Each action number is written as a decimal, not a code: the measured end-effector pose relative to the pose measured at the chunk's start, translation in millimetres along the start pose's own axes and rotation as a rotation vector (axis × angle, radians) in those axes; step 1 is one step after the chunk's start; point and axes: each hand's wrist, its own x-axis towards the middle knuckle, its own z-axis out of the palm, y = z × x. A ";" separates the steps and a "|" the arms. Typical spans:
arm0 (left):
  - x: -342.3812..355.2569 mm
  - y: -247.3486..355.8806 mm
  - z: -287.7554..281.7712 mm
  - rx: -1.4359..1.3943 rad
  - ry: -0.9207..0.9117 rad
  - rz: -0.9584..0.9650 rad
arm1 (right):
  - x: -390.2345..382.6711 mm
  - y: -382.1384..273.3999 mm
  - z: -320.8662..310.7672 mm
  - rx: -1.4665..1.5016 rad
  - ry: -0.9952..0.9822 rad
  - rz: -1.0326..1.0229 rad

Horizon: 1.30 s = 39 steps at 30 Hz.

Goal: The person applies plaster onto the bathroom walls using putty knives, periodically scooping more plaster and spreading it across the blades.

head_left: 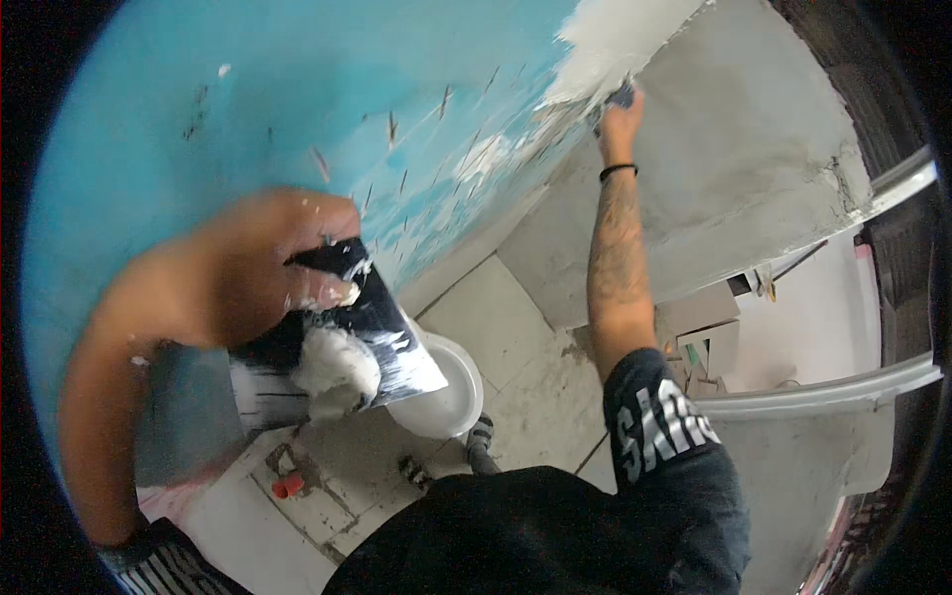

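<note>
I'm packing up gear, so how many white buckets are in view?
1: a white bucket on the tiled floor, partly covered by the broad blade in the left hand. Others may be hidden behind the blade or the black shirt.

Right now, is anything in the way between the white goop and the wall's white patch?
Nothing visible blocks it. The white goop sits on the dark blade in the left hand; the right hand holds a tool by the white patch.
</note>
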 end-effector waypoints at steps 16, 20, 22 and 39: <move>-1.0 -5.3 0.4 -0.025 0.046 -0.044 | -130.7 -170.4 73.0 -0.312 -0.006 -0.188; -20.4 10.5 -7.6 0.179 0.014 -0.196 | -128.4 -160.5 48.5 -0.037 -0.034 -0.229; -3.5 9.5 -3.5 0.078 -0.015 -0.074 | -65.2 -92.7 -4.9 -0.056 0.081 -0.144; 12.1 25.0 -14.8 0.115 -0.233 -0.373 | 139.0 121.6 -41.1 0.108 0.085 0.169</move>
